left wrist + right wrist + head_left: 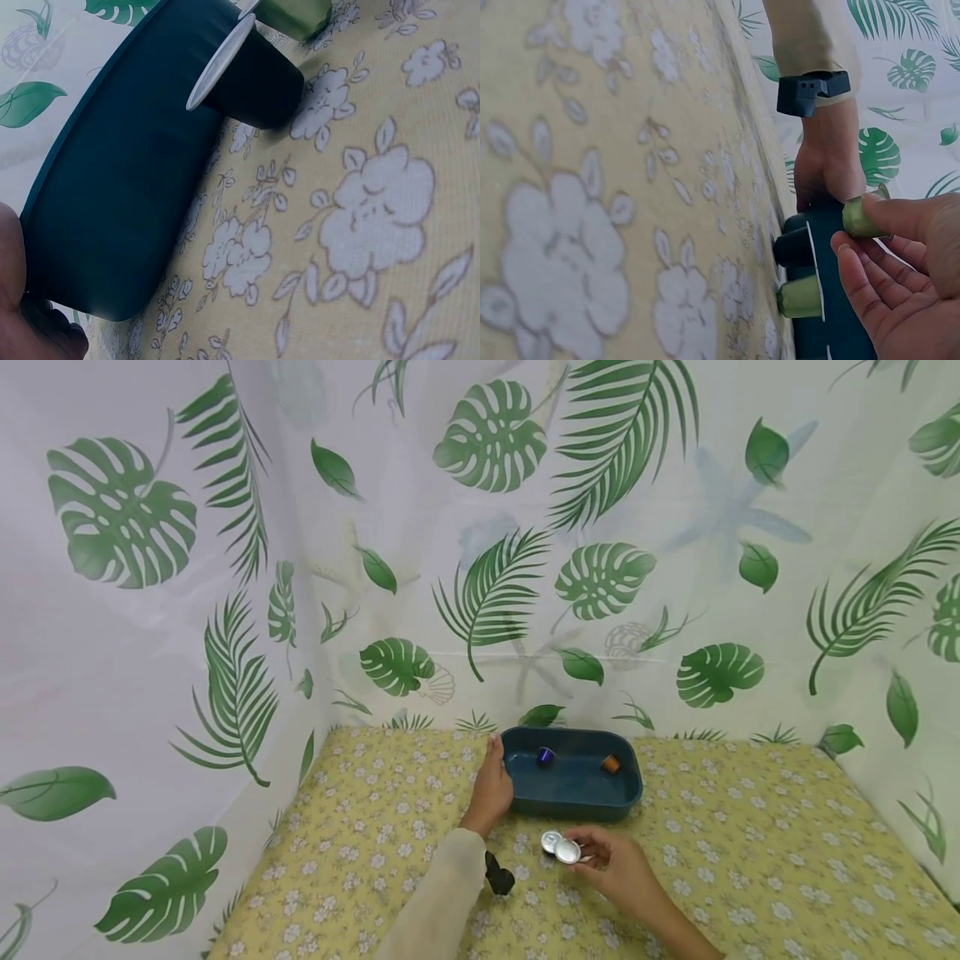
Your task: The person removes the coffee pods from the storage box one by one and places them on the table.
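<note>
My right hand (pixel 611 868) pinches a green coffee capsule (pixel 864 217) between thumb and fingertips, in front of a dark blue bin (pixel 577 814). Below it, a dark capsule (pixel 793 247) and another green capsule (pixel 801 297) stand on the tablecloth with their pale lids up, beside the bin's near wall. The dark one (pixel 259 79) also shows large in the left wrist view. At the bin's left end, my left hand (pixel 492 789) rests against the wall with its fingers extended along it. Inside the bin lie a purple capsule (pixel 545 757) and an orange capsule (pixel 611 765).
A yellow flowered tablecloth (pixel 375 827) covers the table. Leaf-printed white sheeting (pixel 487 610) rises behind the bin and on the left. A black wrist camera (pixel 499 874) sits on my left wrist.
</note>
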A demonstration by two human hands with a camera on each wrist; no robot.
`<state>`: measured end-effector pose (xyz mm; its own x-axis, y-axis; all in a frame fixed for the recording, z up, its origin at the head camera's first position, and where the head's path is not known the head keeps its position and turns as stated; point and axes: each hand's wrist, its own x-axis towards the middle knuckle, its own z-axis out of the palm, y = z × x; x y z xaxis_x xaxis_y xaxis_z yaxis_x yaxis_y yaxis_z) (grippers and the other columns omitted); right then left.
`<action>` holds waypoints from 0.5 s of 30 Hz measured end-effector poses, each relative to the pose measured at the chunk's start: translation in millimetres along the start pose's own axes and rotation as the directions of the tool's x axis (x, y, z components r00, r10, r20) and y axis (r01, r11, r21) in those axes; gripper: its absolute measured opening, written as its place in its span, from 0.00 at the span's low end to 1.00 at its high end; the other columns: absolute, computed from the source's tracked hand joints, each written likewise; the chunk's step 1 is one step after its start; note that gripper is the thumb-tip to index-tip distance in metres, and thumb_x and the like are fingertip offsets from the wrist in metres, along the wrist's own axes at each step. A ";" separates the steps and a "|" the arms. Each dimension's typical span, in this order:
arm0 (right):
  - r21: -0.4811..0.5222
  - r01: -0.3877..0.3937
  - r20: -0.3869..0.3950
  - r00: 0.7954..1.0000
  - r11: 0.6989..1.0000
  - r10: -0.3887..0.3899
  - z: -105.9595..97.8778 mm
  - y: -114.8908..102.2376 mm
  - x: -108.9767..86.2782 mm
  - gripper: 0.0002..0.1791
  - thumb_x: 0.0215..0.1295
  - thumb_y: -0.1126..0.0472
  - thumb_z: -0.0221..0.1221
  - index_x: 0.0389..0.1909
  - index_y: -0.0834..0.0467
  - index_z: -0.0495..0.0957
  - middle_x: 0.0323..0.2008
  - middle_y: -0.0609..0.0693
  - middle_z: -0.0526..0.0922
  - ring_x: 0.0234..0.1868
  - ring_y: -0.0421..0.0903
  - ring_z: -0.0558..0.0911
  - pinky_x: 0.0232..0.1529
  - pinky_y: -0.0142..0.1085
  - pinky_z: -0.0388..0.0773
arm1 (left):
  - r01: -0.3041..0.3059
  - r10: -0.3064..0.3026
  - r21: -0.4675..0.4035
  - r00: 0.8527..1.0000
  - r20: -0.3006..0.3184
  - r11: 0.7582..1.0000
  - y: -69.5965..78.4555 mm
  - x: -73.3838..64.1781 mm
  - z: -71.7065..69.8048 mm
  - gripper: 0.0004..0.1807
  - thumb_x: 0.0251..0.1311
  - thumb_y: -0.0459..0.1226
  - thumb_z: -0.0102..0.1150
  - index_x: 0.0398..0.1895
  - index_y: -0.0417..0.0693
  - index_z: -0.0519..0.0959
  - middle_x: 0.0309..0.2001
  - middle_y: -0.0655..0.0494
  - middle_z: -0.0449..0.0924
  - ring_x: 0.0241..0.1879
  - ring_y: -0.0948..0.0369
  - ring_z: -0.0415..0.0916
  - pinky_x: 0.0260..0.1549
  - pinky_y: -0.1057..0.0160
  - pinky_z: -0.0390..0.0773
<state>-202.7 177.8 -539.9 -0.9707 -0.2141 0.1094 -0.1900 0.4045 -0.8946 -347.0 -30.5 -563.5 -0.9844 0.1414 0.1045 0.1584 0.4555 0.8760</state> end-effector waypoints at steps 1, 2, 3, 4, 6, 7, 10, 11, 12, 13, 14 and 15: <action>0.002 -0.008 0.002 1.000 1.000 0.008 1.7 -0.1 -0.7 0.22 0.58 0.73 0.70 0.54 0.60 0.83 0.45 0.54 0.86 0.41 0.46 0.86 0.37 0.34 0.84 | -0.004 0.004 0.006 1.000 -0.005 1.000 0.4 0.4 -0.1 0.31 0.82 0.32 0.31 0.83 0.49 0.42 0.82 0.51 0.34 0.80 0.52 0.39 0.74 0.47 0.52; 0.002 -0.012 0.002 1.000 1.000 0.012 3.4 -0.5 -1.4 0.22 0.57 0.73 0.71 0.54 0.60 0.83 0.45 0.54 0.86 0.41 0.45 0.86 0.37 0.34 0.84 | -0.003 0.003 0.009 1.000 -0.007 1.000 0.8 0.9 -0.1 0.31 0.82 0.32 0.31 0.83 0.49 0.42 0.82 0.52 0.34 0.80 0.52 0.39 0.74 0.47 0.52; 0.004 -0.015 0.002 1.000 1.000 0.015 4.9 -0.6 -2.1 0.22 0.57 0.72 0.71 0.54 0.60 0.83 0.45 0.54 0.86 0.40 0.44 0.86 0.37 0.33 0.84 | -0.002 0.002 0.010 1.000 -0.009 1.000 1.1 1.4 -0.1 0.31 0.82 0.32 0.31 0.83 0.49 0.42 0.82 0.52 0.34 0.80 0.52 0.39 0.74 0.48 0.52; 0.005 -0.019 0.004 1.000 1.000 0.019 6.2 -1.2 -2.9 0.22 0.57 0.72 0.71 0.54 0.60 0.83 0.45 0.54 0.86 0.40 0.43 0.86 0.37 0.33 0.84 | -0.001 0.001 0.008 1.000 -0.011 1.000 1.2 1.7 0.0 0.31 0.82 0.32 0.31 0.83 0.49 0.42 0.82 0.52 0.34 0.80 0.52 0.39 0.75 0.48 0.52; 0.013 -0.013 0.010 1.000 1.000 0.013 7.9 -2.9 -4.6 0.22 0.56 0.71 0.72 0.53 0.61 0.83 0.46 0.56 0.86 0.40 0.43 0.86 0.37 0.32 0.84 | 0.001 0.000 0.009 1.000 -0.016 1.000 1.3 2.0 0.4 0.30 0.82 0.32 0.30 0.83 0.49 0.42 0.82 0.52 0.35 0.80 0.52 0.39 0.75 0.47 0.52; 0.020 -0.010 0.016 1.000 1.000 0.010 8.3 -3.3 -5.5 0.22 0.56 0.71 0.72 0.53 0.62 0.83 0.46 0.57 0.86 0.40 0.43 0.86 0.37 0.32 0.84 | 0.003 -0.002 0.008 1.000 -0.018 1.000 1.3 1.9 0.6 0.30 0.82 0.32 0.30 0.83 0.49 0.42 0.82 0.52 0.35 0.80 0.52 0.39 0.75 0.47 0.51; 0.016 0.001 0.022 1.000 1.000 -0.001 10.2 -3.9 -7.3 0.22 0.56 0.70 0.73 0.53 0.62 0.82 0.47 0.57 0.86 0.39 0.43 0.86 0.36 0.33 0.84 | 0.004 -0.004 0.010 1.000 -0.020 1.000 1.3 1.3 1.0 0.30 0.82 0.32 0.30 0.83 0.48 0.43 0.82 0.51 0.35 0.80 0.51 0.40 0.74 0.47 0.52; 0.012 0.003 0.023 1.000 1.000 -0.003 11.0 -3.3 -7.6 0.22 0.56 0.69 0.73 0.53 0.62 0.82 0.46 0.56 0.86 0.40 0.43 0.86 0.36 0.33 0.83 | 0.003 -0.003 0.010 1.000 -0.022 1.000 1.4 0.9 1.1 0.30 0.82 0.32 0.30 0.83 0.48 0.43 0.82 0.51 0.36 0.80 0.51 0.40 0.74 0.47 0.52; 0.007 0.002 0.025 1.000 1.000 -0.003 12.0 -2.6 -7.7 0.22 0.56 0.68 0.73 0.52 0.61 0.82 0.46 0.55 0.86 0.40 0.43 0.86 0.36 0.34 0.83 | 0.003 -0.003 0.008 1.000 -0.021 1.000 1.7 0.5 1.1 0.30 0.82 0.32 0.30 0.83 0.47 0.43 0.82 0.50 0.36 0.80 0.51 0.40 0.74 0.47 0.52; -0.001 -0.001 0.025 1.000 1.000 0.001 13.3 -1.7 -7.8 0.21 0.56 0.67 0.73 0.52 0.60 0.82 0.45 0.54 0.87 0.39 0.42 0.86 0.36 0.34 0.83 | 0.002 -0.002 0.004 1.000 -0.020 1.000 1.6 0.5 1.1 0.30 0.82 0.32 0.30 0.83 0.47 0.43 0.82 0.50 0.36 0.80 0.51 0.41 0.74 0.47 0.52; -0.008 -0.004 0.028 1.000 1.000 0.004 14.5 -1.0 -7.8 0.21 0.57 0.66 0.73 0.52 0.59 0.82 0.44 0.52 0.87 0.39 0.42 0.86 0.36 0.33 0.83 | 0.002 -0.002 0.003 1.000 -0.019 1.000 1.5 0.5 1.1 0.30 0.82 0.32 0.30 0.83 0.48 0.43 0.82 0.51 0.35 0.80 0.51 0.41 0.74 0.47 0.52; -0.007 -0.003 0.034 0.999 1.000 0.003 15.6 -0.5 -7.8 0.21 0.57 0.66 0.73 0.52 0.59 0.82 0.43 0.52 0.87 0.39 0.42 0.86 0.36 0.34 0.83 | 0.000 0.000 0.000 1.000 -0.020 1.000 1.5 0.5 1.0 0.30 0.82 0.32 0.30 0.83 0.47 0.43 0.82 0.51 0.35 0.80 0.51 0.41 0.74 0.47 0.52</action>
<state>-192.7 165.5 -547.0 -0.9656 -0.2430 0.0921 -0.1886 0.4112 -0.8918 -347.2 -28.9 -562.5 -0.9858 0.1240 0.1133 0.1580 0.4553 0.8762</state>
